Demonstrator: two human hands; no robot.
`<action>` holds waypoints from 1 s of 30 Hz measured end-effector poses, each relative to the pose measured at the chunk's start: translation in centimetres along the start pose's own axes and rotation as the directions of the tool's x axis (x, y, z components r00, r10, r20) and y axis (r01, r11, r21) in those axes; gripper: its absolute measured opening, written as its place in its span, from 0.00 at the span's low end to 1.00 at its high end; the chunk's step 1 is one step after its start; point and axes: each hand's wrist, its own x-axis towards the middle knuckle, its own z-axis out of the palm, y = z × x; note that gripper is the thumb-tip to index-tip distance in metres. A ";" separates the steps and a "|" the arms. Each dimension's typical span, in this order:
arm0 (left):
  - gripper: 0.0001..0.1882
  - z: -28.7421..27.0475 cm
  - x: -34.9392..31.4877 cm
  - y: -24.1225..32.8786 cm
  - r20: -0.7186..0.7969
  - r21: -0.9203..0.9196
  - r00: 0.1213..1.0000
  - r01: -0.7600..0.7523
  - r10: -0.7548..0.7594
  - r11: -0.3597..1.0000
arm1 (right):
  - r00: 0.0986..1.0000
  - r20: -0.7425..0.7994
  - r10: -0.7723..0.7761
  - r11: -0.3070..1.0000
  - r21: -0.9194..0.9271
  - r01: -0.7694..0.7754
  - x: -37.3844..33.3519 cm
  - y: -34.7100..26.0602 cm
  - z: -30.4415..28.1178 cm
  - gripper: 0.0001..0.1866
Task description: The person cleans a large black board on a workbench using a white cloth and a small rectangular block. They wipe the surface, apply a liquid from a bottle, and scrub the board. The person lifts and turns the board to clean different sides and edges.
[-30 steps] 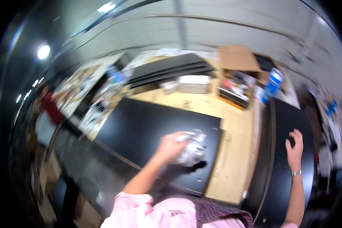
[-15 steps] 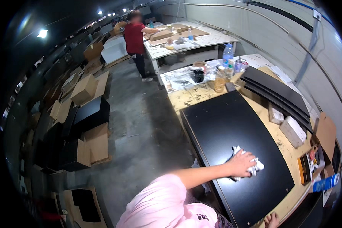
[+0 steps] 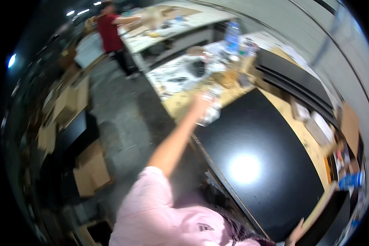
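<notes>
A crumpled white rag (image 3: 210, 114) is under the fingers of my left hand (image 3: 199, 105), blurred by motion. My left arm reaches out to the far left corner of a large, glossy black panel (image 3: 270, 160). The panel lies flat on the pale, stained worktable (image 3: 177, 107), and its far right edge curves. Low on the right, my right hand (image 3: 296, 233) is partly cut off by the frame. Its visible fingers lie stretched out beside the panel's near corner, against a pale edge (image 3: 317, 211).
Stacked dark boards (image 3: 293, 76) lie on white blocks (image 3: 320, 128) at the right. A water bottle (image 3: 232, 37), a black pot (image 3: 197, 69) and jars crowd the back. An open carton (image 3: 350, 131) and a blue bottle (image 3: 351, 179) stand right. A person in red (image 3: 110, 33) works farther off.
My left hand with the rag has swept from the panel's middle to its far left corner. My view has shifted. The far-off person now holds up a pale round thing.
</notes>
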 end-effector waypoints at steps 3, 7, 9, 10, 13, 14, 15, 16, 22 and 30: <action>0.24 -4.2 1.0 0.6 -0.246 0.007 0.937 -0.255 0.249 0.967 | 0.996 -0.016 0.092 0.994 -0.062 -0.093 -4.0 -6.1 2.3 0.35; 0.11 -1.7 -1.5 3.6 -0.113 -0.278 0.967 -0.251 0.228 0.927 | 0.982 -0.147 0.117 0.959 -0.242 -0.150 -3.5 -4.8 1.7 0.36; 0.11 1.8 -4.5 4.4 0.003 -0.173 0.980 -0.195 0.198 0.965 | 0.978 -0.175 0.110 0.956 -0.249 -0.152 -3.8 -5.2 1.7 0.36; 0.17 4.6 -7.7 5.6 0.096 -0.043 0.991 -0.092 0.096 0.995 | 0.976 -0.203 0.082 0.958 -0.253 -0.133 -3.6 -4.5 1.7 0.36; 0.33 11.9 -18.9 2.6 0.626 0.288 0.503 -0.859 0.596 0.423 | 0.974 -0.221 0.038 0.949 -0.297 -0.104 -3.6 -4.8 1.5 0.36; 0.32 12.8 -22.5 0.9 0.705 0.131 0.321 -0.935 0.632 0.329 | 0.976 -0.217 0.034 0.946 -0.309 -0.101 -3.7 -5.0 1.9 0.36; 0.32 12.0 -24.7 1.7 0.796 0.014 0.222 -0.936 0.562 0.350 | 0.972 -0.229 0.047 0.937 -0.328 -0.123 -4.0 -4.9 1.9 0.37; 0.32 10.8 -24.4 1.0 0.840 -0.049 0.184 -0.911 0.511 0.409 | 0.971 -0.233 0.048 0.941 -0.315 -0.122 -4.3 -5.0 1.8 0.37; 0.13 -8.1 -9.4 -1.8 -0.121 0.670 0.955 -0.123 0.272 0.732 | 0.986 -0.152 0.063 0.954 -0.282 -0.105 -5.0 -6.9 2.8 0.37; 0.14 6.0 -23.5 -0.1 0.449 0.356 0.463 -0.877 0.764 0.322 | 0.982 -0.156 0.105 0.960 -0.242 -0.141 -5.7 -7.5 2.6 0.37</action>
